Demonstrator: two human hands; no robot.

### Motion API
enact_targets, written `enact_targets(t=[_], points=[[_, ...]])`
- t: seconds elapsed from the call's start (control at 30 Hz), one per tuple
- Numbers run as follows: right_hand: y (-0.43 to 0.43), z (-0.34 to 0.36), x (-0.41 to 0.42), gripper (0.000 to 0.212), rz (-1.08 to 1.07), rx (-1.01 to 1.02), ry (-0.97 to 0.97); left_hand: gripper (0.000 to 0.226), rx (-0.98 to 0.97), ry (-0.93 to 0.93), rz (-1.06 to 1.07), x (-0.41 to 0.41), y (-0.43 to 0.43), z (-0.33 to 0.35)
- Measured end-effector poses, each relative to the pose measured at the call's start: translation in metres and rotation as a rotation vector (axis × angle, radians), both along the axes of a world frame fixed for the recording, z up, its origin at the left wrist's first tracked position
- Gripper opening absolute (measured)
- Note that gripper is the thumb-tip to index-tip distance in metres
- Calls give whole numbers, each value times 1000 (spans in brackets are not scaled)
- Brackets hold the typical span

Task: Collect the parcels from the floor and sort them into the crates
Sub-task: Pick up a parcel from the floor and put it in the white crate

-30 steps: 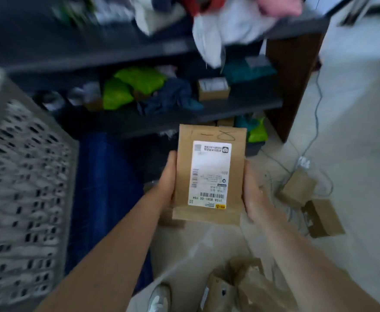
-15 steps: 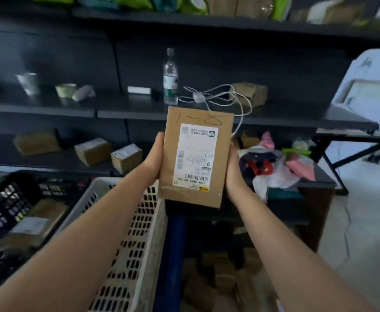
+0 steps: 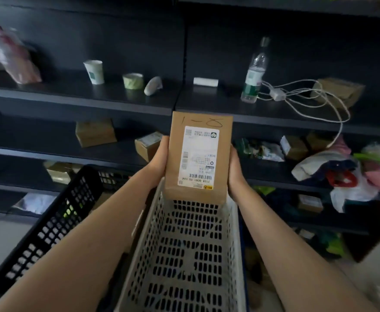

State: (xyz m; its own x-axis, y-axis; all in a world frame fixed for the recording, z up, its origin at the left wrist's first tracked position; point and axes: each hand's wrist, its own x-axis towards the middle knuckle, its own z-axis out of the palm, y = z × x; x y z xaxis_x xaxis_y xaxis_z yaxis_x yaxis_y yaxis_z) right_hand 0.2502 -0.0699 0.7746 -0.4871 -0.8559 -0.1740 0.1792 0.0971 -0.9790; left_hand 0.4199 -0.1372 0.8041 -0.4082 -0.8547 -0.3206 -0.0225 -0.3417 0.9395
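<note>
Head view had the brown parcel point(image 3: 198, 158) at its middle, so I place everything by that. Far to the parcel's upper left, a pinkish plastic bag point(image 3: 18, 61) lay blurred on a dark shelf point(image 3: 78, 95). Lower left of the parcel a black crate point(image 3: 49, 224) sat at a tilt, and what lay in it was too dim to make out. Above and left of the parcel, on that same shelf, stood a paper cup point(image 3: 93, 72) with a roll of tape point(image 3: 132, 81) near it. One shelf down, left of the parcel, were a cardboard box point(image 3: 95, 132) and a smaller box point(image 3: 147, 146).

The left hand point(image 3: 159, 157) gripped the parcel's left long edge. The right hand point(image 3: 235, 174) gripped its right edge. Both sets of fingers went round the back, out of sight. The parcel was upright, with its white label facing the camera and "1-8" penned across the top. It was held in the air over the far end of the white crate point(image 3: 144, 244), which ran directly below the parcel between the two forearms. I could not tell whether the parcel's bottom edge touched the rim.

Above and right of the parcel stood a clear bottle point(image 3: 253, 77). Beyond it were a white cable point(image 3: 276, 94) and another brown carton point(image 3: 337, 91). Right of the parcel lay a heap of bags point(image 3: 342, 174).
</note>
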Motion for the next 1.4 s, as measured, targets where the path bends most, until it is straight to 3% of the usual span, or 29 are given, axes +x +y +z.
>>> enact_targets(t=[0.23, 0.57, 0.7, 0.83, 0.9, 0.97, 1.0, 1.07, 1.13, 1.3, 1.4], points=[[-24, -112, 37, 44, 0, 270, -231, 64, 268, -226, 21, 27, -47, -129], [-56, -271, 30, 48, -66, 568, -436, 69, 676, -192, 172, 7, -67, -269], [-63, -300, 21, 47, -29, 569, -426, 64, 649, -219, 204, -9, -77, -297], [-66, -290, 5, 69, 5, 602, -436, 60, 569, -345, 61, -31, -76, -303], [-68, -283, -9, 80, 0, 607, -335, 65, 537, -365, 24, -45, -72, -299], [-72, -271, -24, 63, -17, 576, -85, 66, 527, -373, 15, -62, -71, -297], [-75, -265, -32, 56, -16, 564, 56, 55, 504, -383, -9, -71, -70, -295], [-81, -252, -47, 61, 0, 538, 279, 43, 450, -393, -60, -90, -62, -293], [-83, -247, -59, 68, 16, 576, 405, 56, 410, -431, -138, -107, -53, -295], [-59, -250, -58, 78, 122, 750, 399, 85, 184, -651, -238, -114, -58, -346], [-42, -249, -59, 77, 139, 724, 392, 65, 63, -676, -289, -108, -66, -339]])
